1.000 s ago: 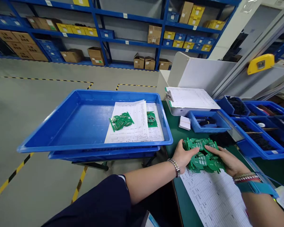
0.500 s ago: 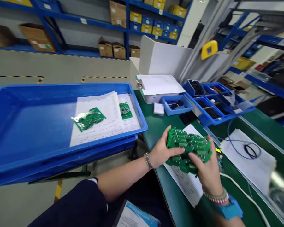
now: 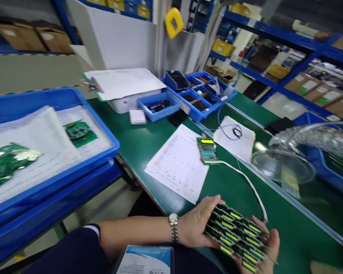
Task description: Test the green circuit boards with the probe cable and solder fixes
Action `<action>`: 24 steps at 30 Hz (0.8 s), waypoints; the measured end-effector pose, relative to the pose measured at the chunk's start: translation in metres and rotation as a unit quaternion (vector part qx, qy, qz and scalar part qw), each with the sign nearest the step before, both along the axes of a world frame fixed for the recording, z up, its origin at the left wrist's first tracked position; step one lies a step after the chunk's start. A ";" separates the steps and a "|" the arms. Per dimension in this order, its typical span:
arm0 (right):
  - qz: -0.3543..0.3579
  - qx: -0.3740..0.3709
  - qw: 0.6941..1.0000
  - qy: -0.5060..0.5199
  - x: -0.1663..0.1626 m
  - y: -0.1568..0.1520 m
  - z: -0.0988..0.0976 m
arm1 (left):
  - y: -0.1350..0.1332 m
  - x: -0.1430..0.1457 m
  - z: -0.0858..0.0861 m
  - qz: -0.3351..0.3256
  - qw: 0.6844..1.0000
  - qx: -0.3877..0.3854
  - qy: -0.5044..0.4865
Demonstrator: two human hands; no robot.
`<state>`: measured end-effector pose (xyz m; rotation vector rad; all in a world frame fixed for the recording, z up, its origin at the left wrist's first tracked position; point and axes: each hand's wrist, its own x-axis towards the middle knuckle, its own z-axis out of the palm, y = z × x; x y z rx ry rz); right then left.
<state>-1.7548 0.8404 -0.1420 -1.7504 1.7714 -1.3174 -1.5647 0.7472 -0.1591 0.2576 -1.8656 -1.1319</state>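
Left hand (image 3: 194, 224): clamped round one end of the boards, casual but firm
Right hand (image 3: 270, 245): cupped under the other end
Stack of green circuit boards (image 3: 236, 238): held between both hands, over the bench (image 3: 291, 220)
Risk: ease off and boards could slide out, maybe snagging the white cable (image 3: 247, 182)

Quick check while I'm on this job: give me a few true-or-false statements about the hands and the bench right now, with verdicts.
The left hand wears a wristwatch: true.
The right hand holds nothing: false; with the left, it holds a stack of green circuit boards.
A single circuit board lies on the green bench: true.
The white cable crosses the printed sheet: false; it runs beside it along the bench.
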 end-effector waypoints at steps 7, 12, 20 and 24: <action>0.031 0.059 0.994 -0.091 0.003 0.013 -0.006 | 0.012 -0.008 0.005 -0.018 0.993 0.064 -0.095; 0.019 0.077 0.989 -0.121 0.004 0.012 -0.017 | 0.013 -0.009 0.008 0.010 0.976 0.143 -0.162; -0.024 0.089 0.979 -0.180 0.013 0.000 0.009 | 0.003 -0.015 0.025 -0.027 0.945 0.316 -0.076; -0.029 0.154 0.968 -0.198 0.023 -0.021 0.042 | -0.001 -0.011 0.040 -0.035 0.902 0.430 0.035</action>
